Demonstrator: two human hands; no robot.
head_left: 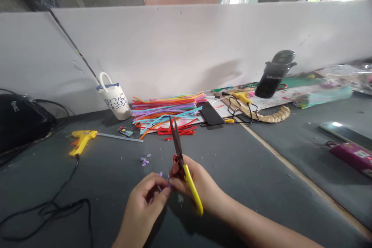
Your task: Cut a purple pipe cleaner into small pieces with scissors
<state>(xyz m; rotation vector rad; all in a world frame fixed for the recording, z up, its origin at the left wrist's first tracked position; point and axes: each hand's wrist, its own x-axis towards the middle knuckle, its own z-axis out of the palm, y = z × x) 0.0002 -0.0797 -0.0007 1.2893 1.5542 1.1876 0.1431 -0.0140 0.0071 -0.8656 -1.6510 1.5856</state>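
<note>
My right hand (pixel 205 184) is closed around a pair of scissors (pixel 178 143) with red and yellow handles. The dark blades point up and away from me, nearly together. My left hand (pixel 145 197) pinches a small purple piece (pixel 169 181), which looks like bent pipe cleaner and is mostly hidden by the fingers. The right fingertips meet the left ones at this piece. Several small purple curled pieces (pixel 144 161) lie on the dark table just beyond my left hand.
A bundle of coloured pipe cleaners (pixel 167 110) lies at the back. A yellow glue gun (pixel 83 141) with a trailing cord is at left, near a white cup (pixel 115 102). A black phone-like slab (pixel 212 113), another glue gun (pixel 242 97) and a black bottle (pixel 274 75) stand or lie right.
</note>
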